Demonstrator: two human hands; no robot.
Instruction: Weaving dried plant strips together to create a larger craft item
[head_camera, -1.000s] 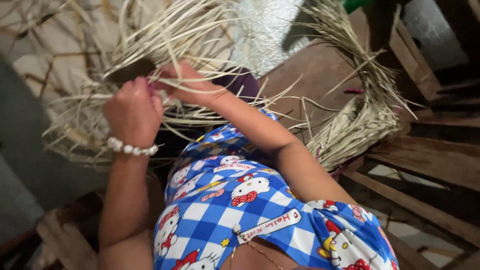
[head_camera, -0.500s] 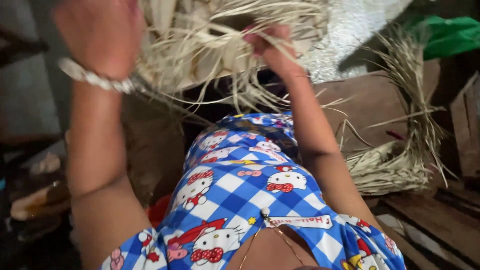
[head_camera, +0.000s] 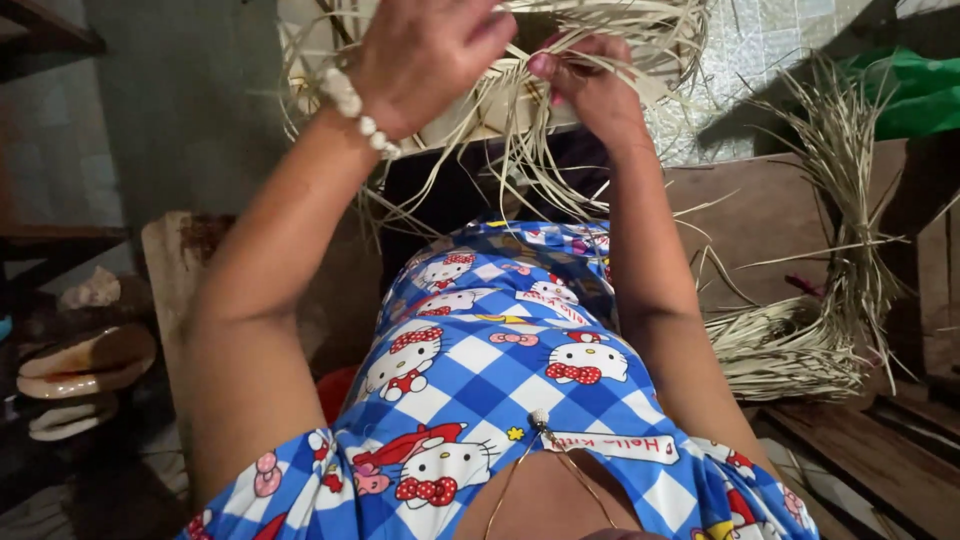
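Observation:
A loose piece of pale dried straw weaving (head_camera: 600, 30) hangs in front of me, its long strands (head_camera: 520, 150) trailing down over my lap. My left hand (head_camera: 425, 55), with a white bead bracelet (head_camera: 358, 110) on the wrist, is raised at the top and curls around the strands. My right hand (head_camera: 590, 80) pinches a few strands between thumb and fingers just to the right of it. I wear a blue and white checked dress (head_camera: 480, 380) with cartoon prints.
A bundle of dried straw (head_camera: 800, 340) lies on a brown wooden surface (head_camera: 760, 220) at the right. A green bag (head_camera: 915, 90) sits at the top right. Wooden shelves with sandals (head_camera: 80, 365) stand at the left, a wooden board (head_camera: 175, 260) beside them.
The view has tilted down and steadied. Both hands stay on the straw, now closer together near the top centre, and the strands hang lower over my lap.

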